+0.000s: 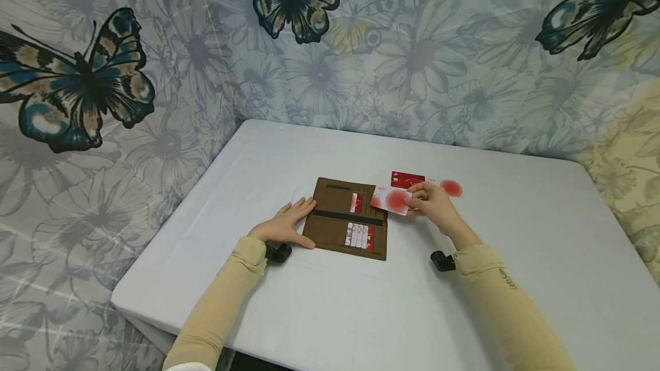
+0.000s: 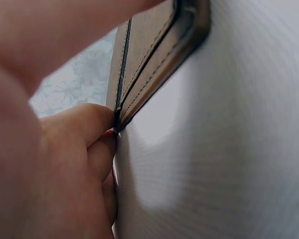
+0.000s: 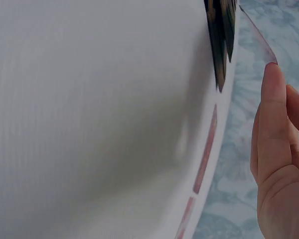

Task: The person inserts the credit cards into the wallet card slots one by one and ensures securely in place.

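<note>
A brown wallet lies unfolded on the white table, with several cards in its slots on both halves. My left hand rests at the wallet's left edge, fingers spread; in the left wrist view its fingers touch the stitched edge. Between thumb and fingers my right hand pinches a white card with pink circles. That card is raised above the table, its left end over the wallet's right edge. The right wrist view shows the card almost edge-on at the fingertips.
Behind the held card, a red card lies on the table. Beside it is another white-and-pink card, partly covered by the right hand. A black strap crosses the wallet's middle. Patterned cloth walls stand behind and left of the table.
</note>
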Demonstrator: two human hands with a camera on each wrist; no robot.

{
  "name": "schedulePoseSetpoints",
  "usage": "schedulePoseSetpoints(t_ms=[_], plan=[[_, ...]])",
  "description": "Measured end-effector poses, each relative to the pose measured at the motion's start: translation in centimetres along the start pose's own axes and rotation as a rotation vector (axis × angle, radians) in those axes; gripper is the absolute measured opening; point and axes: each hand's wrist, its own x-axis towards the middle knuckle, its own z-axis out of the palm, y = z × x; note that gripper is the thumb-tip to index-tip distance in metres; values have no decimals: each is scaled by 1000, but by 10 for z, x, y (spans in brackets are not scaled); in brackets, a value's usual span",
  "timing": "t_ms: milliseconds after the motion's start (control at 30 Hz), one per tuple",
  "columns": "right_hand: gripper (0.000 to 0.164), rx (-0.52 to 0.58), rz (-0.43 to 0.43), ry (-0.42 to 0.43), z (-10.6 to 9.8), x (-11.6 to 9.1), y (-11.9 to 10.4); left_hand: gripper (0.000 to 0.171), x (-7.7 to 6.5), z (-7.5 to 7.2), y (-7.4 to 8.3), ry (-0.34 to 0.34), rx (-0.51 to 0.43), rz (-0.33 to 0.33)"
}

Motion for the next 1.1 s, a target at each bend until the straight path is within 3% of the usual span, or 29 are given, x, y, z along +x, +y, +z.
schedulePoseSetpoints(t_ms=[500, 1100], plan=[[25, -48, 38, 80, 22, 7, -6, 107, 0, 0, 1, 2, 7, 4], [27, -45, 124, -20, 24, 9, -6, 106, -1, -1, 1, 6, -2, 8]])
